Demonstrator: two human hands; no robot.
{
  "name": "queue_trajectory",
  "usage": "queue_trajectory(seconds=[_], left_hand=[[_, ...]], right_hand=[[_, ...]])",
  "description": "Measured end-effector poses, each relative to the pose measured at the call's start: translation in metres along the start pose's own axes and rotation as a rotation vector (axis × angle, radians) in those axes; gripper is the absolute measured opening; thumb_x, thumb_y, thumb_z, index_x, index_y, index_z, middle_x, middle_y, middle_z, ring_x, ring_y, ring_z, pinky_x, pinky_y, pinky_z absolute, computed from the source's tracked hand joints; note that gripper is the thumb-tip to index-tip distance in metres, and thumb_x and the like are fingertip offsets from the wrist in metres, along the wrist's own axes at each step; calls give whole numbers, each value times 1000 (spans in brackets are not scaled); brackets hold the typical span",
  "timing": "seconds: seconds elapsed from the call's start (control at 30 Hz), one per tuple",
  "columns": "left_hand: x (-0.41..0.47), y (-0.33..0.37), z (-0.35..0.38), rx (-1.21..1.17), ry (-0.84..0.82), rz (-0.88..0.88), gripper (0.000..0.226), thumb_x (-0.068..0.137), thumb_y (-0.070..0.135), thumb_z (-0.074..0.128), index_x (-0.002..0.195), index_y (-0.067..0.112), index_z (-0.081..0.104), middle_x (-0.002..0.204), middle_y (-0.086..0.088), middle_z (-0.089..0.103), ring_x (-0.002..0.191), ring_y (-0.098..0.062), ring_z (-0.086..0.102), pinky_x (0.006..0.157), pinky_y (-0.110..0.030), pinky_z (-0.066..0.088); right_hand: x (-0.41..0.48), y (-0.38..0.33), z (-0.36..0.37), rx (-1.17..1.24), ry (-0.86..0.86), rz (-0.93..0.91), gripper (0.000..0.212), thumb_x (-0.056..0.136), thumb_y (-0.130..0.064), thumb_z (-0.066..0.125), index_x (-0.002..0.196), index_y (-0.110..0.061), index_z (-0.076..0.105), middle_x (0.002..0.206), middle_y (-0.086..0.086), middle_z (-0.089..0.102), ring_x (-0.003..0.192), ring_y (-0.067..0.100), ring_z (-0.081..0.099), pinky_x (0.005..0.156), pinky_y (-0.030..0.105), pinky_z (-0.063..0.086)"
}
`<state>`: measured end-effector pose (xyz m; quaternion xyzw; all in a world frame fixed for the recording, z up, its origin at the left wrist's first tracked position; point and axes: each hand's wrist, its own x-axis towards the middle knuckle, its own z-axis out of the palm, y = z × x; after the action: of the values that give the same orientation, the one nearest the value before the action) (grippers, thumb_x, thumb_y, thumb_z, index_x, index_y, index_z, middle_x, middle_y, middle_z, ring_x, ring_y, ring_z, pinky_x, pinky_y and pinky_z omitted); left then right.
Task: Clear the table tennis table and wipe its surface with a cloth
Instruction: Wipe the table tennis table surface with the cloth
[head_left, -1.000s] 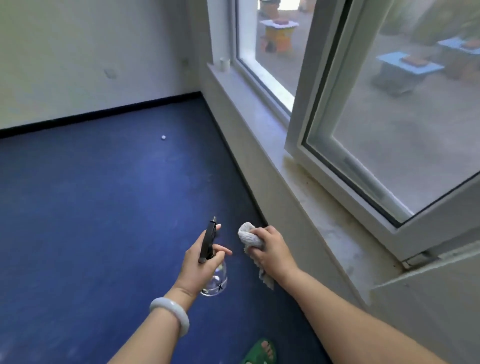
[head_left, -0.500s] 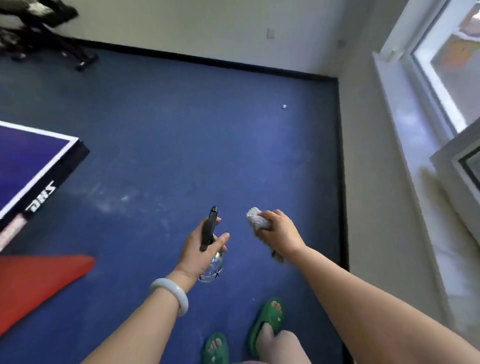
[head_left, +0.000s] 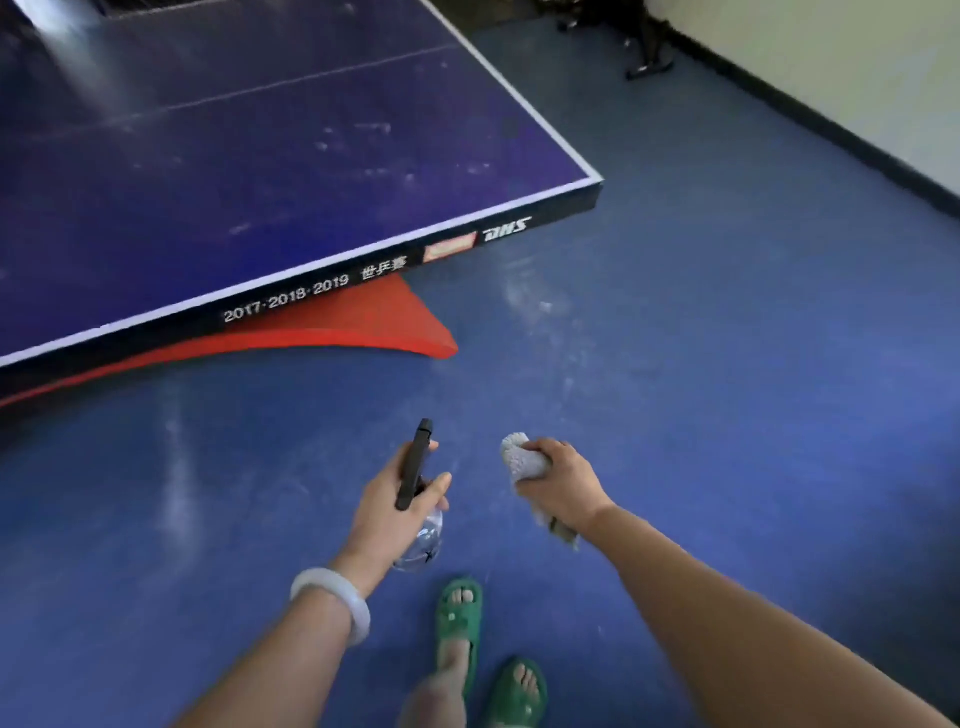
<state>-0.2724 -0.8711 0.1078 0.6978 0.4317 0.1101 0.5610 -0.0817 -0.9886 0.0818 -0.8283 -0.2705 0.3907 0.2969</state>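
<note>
— Left hand (head_left: 395, 512), what do we hold in it?
— We grip a spray bottle (head_left: 414, 465) there, fingers curled round it.
— And our right hand (head_left: 563, 480)?
— We squeeze the cloth (head_left: 519, 457) in it, just beside the left hand.
— Where is the bench (head_left: 260, 156)?
— Ahead of both hands, more to the left, well apart from them.

The view swings round: window and sill are gone from sight, and so is the little white ball on the floor. The worktop (head_left: 260, 171), just a corner at the left half a second back, now fills the upper left, with its red base (head_left: 363, 332) showing beneath. The black stand (head_left: 644, 52) has jumped from top left to top right.
</note>
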Motion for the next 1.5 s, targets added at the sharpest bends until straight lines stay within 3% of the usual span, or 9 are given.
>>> queue_trajectory(seconds=[0.17,0.47,0.63,0.9,1.1,1.2,1.27,1.4,1.5], left_hand=[[-48,-47,-52,-100,188,-100,31,94,19,67,118,33,54,69,-2,70,69,-10,66,72,-22,48],[-94,-98,-154,-268,488,-155,30,93,12,66,118,26,56,69,-5,67,69,-15,68,69,-20,49],[-97,-112,-221,-298,603,-139,30,94,8,64,118,24,55,66,-5,63,61,-11,63,61,-13,44],[-82,-155,-332,-309,686,-136,32,94,14,65,123,24,55,65,-1,65,67,-10,65,65,-10,43],[-58,-171,-392,-253,724,-117,31,94,16,65,121,27,54,63,10,62,73,-15,67,72,-17,47],[-40,-175,-415,-243,768,-116,30,93,14,67,116,30,56,68,9,56,68,-11,60,70,-16,45],[-28,-178,-429,-247,798,-133,29,93,14,67,114,32,57,79,6,58,70,-6,58,71,-14,43],[-5,-180,-453,-222,875,-217,32,92,20,68,116,37,55,114,12,58,93,-3,62,82,-17,44],[14,-176,-473,-236,928,-183,31,92,16,68,117,29,55,120,9,52,81,-9,62,80,-22,47]], right_hand=[[9,-44,68,-7,-205,-50,57,76,-15,82,128,-16,58,112,4,61,103,26,63,86,36,53],[19,-132,169,-191,-435,-168,54,78,-17,74,129,-25,55,122,8,57,75,20,62,51,18,45],[21,-211,218,-206,-463,-282,9,88,-11,53,84,-14,60,63,2,60,49,17,53,44,23,41],[51,-307,318,-169,-516,-466,18,95,-14,63,111,-21,58,99,-4,64,93,18,61,77,25,46],[76,-361,363,-64,-535,-451,61,72,-13,86,119,-32,51,106,-11,63,89,8,62,66,15,48],[99,-391,384,-16,-516,-489,48,79,-8,79,115,-27,53,103,-7,63,86,8,61,65,11,46],[117,-414,397,-39,-554,-512,32,86,-8,70,110,-24,57,100,-3,66,89,15,63,71,20,48],[150,-461,417,-22,-792,-402,19,98,-17,51,106,-31,61,106,2,69,98,18,66,74,28,52],[176,-493,437,-55,-914,-396,17,99,-20,56,108,-33,61,110,-1,69,102,17,66,81,29,53]])
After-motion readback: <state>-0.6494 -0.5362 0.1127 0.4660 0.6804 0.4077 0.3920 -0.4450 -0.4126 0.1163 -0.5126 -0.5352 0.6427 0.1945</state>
